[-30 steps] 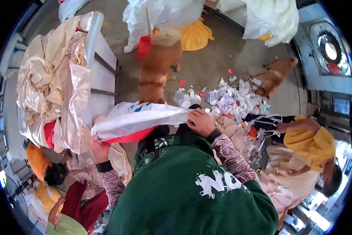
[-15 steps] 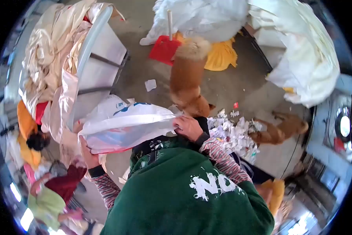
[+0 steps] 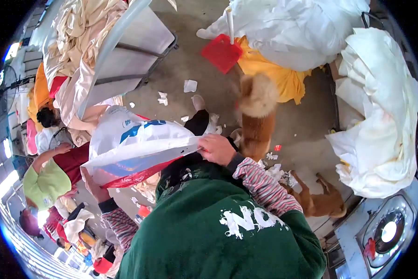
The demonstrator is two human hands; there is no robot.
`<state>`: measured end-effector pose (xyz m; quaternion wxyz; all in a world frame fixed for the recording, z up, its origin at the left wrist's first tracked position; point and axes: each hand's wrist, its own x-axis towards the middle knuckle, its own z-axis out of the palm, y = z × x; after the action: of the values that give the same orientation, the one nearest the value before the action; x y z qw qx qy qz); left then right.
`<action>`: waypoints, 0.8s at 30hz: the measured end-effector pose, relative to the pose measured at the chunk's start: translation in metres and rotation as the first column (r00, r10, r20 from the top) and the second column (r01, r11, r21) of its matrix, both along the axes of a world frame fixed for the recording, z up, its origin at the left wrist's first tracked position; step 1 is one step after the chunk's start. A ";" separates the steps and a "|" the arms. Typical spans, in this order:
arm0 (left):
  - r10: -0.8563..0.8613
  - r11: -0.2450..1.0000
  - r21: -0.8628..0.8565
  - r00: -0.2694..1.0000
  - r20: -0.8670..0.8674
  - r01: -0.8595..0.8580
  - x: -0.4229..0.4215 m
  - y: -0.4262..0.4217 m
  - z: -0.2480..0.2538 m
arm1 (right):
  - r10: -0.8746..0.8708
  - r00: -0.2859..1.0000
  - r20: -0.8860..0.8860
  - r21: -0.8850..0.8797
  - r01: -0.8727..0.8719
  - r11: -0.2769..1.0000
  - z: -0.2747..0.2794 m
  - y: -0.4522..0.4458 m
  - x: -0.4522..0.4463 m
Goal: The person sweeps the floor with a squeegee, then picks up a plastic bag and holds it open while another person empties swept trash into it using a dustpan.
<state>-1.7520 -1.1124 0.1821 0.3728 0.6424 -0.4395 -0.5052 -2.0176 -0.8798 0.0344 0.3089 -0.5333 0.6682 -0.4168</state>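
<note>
On my feed I read one piece of text: big white brush-style lettering (image 3: 246, 221) on the green sweatshirt (image 3: 209, 237) of the person wearing my camera. I make out "NO", then part of another stroke I cannot settle as a letter. The white plastic bag (image 3: 109, 144) carries bold blue print (image 3: 141, 129) and a smaller blue mark (image 3: 126, 123), both too creased and slanted for me to read.

Bag (image 3: 135, 143) btwn L grip (image 3: 95, 187) & R grip (image 3: 217, 149); cloth (image 3: 85, 35) in cart (image 3: 146, 30), fwd L; dustpan (image 3: 221, 54) ahead.
</note>
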 end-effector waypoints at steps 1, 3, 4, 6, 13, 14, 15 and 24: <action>-0.063 0.996 0.068 0.998 -0.014 0.064 0.007 -0.006 -0.005 | 0.023 1.000 0.014 -0.004 -0.022 1.000 -0.001 -0.006 -0.006; -0.075 0.997 0.013 0.994 -0.079 0.077 -0.003 -0.029 -0.033 | 0.013 1.000 -0.026 0.027 -0.013 1.000 -0.002 -0.022 -0.019; -0.090 0.995 -0.049 0.989 -0.121 0.084 -0.010 -0.042 -0.047 | 0.004 0.999 -0.048 0.050 -0.001 0.999 0.001 -0.031 -0.028; -0.268 0.960 0.023 0.939 -0.215 0.280 -0.028 -0.073 -0.072 | 0.010 0.992 -0.123 0.089 0.001 0.996 0.003 -0.049 -0.055; -0.152 0.986 0.049 0.979 -0.135 0.160 -0.085 -0.111 -0.114 | 0.071 0.994 -0.084 0.217 -0.051 0.975 0.021 -0.120 -0.127; -0.161 0.984 0.051 0.979 -0.127 0.169 -0.084 -0.108 -0.113 | 0.113 0.991 -0.074 0.223 -0.094 0.970 0.020 -0.125 -0.135; -0.118 0.991 0.044 0.987 -0.112 0.124 -0.087 -0.101 -0.111 | 0.055 0.998 0.031 0.288 -0.062 0.956 0.019 -0.130 -0.146; 0.370 0.928 0.042 0.929 -0.018 -0.369 -0.106 0.013 -0.100 | -0.363 0.895 0.259 0.487 0.204 0.849 -0.137 -0.163 -0.375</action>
<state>-1.8579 -1.0992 0.0824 0.4547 0.7140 -0.2963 -0.4424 -2.3928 -1.0423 -0.1028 0.4682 -0.2610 0.7542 -0.3793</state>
